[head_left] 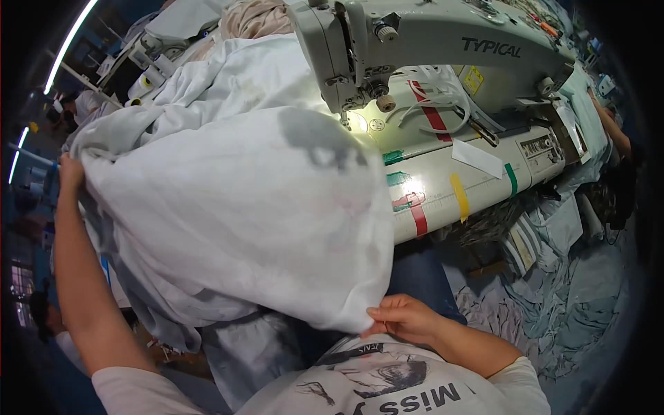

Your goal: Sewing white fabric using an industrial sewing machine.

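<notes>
- Right hand: low and close to the body, its grip pinched shut on the lower corner of the white fabric; thumb and fingertips meet over the cloth's edge.
- Left hand: raised and stretched out to the person's left, its grip closed on the opposite upper edge of the same cloth.
- White fabric: held between the two hands so that it hangs as a broad, spread sheet above the lap; holding two far corners apart keeps the panel open and its edge findable, it appears. Its far part lies bunched on the surface beside the machine.
- Sewing machine: grey industrial head behind the cloth, needle area lit by a small lamp.
- Surface: pale table edge marked with strips of red, yellow and green tape, likely guides for length.
- More white cloth is heaped behind the sheet at the left of the machine.
- Room: a workshop; grey fabric lies piled on the floor at right, a tube light glows at upper left, and another person's arm shows at the far right.
</notes>
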A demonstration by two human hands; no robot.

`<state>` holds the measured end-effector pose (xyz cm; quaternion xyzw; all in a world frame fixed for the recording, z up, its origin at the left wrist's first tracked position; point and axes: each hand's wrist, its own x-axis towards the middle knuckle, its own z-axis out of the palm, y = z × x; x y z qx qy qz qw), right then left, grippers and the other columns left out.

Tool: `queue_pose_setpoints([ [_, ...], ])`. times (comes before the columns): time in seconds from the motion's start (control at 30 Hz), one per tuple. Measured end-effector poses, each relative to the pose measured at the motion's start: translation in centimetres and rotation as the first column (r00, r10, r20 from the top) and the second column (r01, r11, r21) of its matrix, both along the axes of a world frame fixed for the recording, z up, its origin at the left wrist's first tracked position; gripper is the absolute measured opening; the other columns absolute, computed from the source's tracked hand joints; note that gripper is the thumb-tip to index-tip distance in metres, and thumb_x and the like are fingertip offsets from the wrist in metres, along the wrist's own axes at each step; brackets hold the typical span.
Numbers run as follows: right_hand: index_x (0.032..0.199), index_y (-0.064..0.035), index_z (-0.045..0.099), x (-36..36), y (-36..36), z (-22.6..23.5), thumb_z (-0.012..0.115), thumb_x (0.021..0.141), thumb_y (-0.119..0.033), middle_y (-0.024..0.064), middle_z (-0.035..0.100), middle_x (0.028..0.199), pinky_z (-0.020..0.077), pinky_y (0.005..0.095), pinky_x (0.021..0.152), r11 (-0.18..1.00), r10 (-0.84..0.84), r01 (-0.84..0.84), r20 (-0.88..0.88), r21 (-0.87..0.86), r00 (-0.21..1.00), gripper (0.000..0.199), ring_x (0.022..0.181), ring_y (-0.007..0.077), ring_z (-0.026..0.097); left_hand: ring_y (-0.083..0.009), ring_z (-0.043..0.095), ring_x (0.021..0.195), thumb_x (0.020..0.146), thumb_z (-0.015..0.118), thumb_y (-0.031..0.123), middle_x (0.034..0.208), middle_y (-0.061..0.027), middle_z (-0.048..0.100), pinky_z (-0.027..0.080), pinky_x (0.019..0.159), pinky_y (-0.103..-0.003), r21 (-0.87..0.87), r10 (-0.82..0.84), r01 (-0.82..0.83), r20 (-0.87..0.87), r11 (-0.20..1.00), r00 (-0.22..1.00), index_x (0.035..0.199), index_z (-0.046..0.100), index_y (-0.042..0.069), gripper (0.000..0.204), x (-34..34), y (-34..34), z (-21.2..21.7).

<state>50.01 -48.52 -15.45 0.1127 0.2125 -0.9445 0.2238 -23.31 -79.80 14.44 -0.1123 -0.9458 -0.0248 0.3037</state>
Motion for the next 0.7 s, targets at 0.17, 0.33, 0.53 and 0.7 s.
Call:
queue_pose_setpoints([
  [0.17, 0.132, -0.0036, 0.04, -2.7, 0.1, -2.0, 0.069, 0.083, -0.02, 0.0103, 0.048, 0.129, 0.0338, 0.0337, 0.103, 0.661, -0.547, 0.372, 0.08, 0.652, 0.833, 0.059, 0.121, 0.0202, 0.045, -0.0351, 0.041, 0.125, 0.087, 0.059, 0.018, 0.134, -0.0199, 0.045, 0.032, 0.106, -0.039, 0.036, -0.597, 0.602, 0.186, 0.798, 0.78, 0.133, 0.043, 0.004, 0.051, 22.1, 15.6, -16.2],
  [0.33, 0.131, -0.0027, 0.041, -6.0, 1.8, -1.7, 0.074, 0.078, -0.014, 0.0096, 0.051, 0.126, 0.0378, 0.0321, 0.1, 0.661, -0.566, 0.431, 0.031, 0.614, 0.824, 0.063, 0.117, 0.0194, 0.048, -0.0341, 0.044, 0.121, 0.084, 0.064, 0.02, 0.128, -0.0189, 0.048, 0.033, 0.103, -0.038, 0.229, -0.756, 0.731, 0.34, 0.643, 0.559, 0.124, 0.049, 0.002, 0.047, 35.2, 17.2, -18.7],
  [0.53, 0.12, 0.0012, 0.053, -3.6, 0.3, 1.2, 0.075, 0.075, -0.007, 0.0058, 0.062, 0.106, 0.046, 0.0295, 0.088, 0.648, -0.321, 0.307, -0.115, 0.697, 0.94, 0.051, 0.098, 0.0147, 0.057, -0.0406, 0.044, 0.118, 0.084, 0.065, 0.032, 0.129, -0.0209, 0.046, 0.036, 0.1, -0.042, 0.048, -0.292, 0.312, 0.507, 0.949, 0.811, 0.131, 0.045, 0.005, 0.058, 31.4, 12.4, -21.4],
  [0.7, 0.124, 0.0024, 0.05, 0.5, -0.8, 1.8, 0.078, 0.073, -0.008, 0.0087, 0.062, 0.11, 0.0442, 0.0292, 0.09, 0.748, -0.258, 0.172, 0.042, 0.64, 0.965, 0.059, 0.102, 0.0147, 0.056, -0.0446, 0.054, 0.099, 0.088, 0.06, 0.032, 0.105, -0.0264, 0.057, 0.044, 0.084, -0.045, 0.068, -0.382, 0.382, 0.319, 0.922, 0.867, 0.114, 0.053, 0.001, 0.041, 32.9, 14.2, -22.1],
])
